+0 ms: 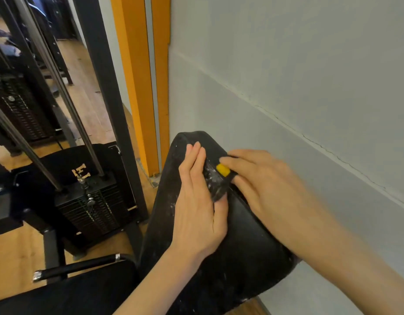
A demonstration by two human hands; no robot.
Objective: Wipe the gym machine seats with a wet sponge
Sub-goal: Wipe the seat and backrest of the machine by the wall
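Your left hand and right hand are bare; no gloves, rings or watch; both forearms bare, no sleeve reaching the wrists.

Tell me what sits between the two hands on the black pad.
In the head view, a dark-topped sponge with a yellow edge lies between the left hand and right hand, on the black pad; both hands touch it.

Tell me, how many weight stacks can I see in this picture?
2. One weight stack stands on the floor just left of the black seat pad. The second weight stack is farther back at the left edge. Others may be hidden behind the frame.
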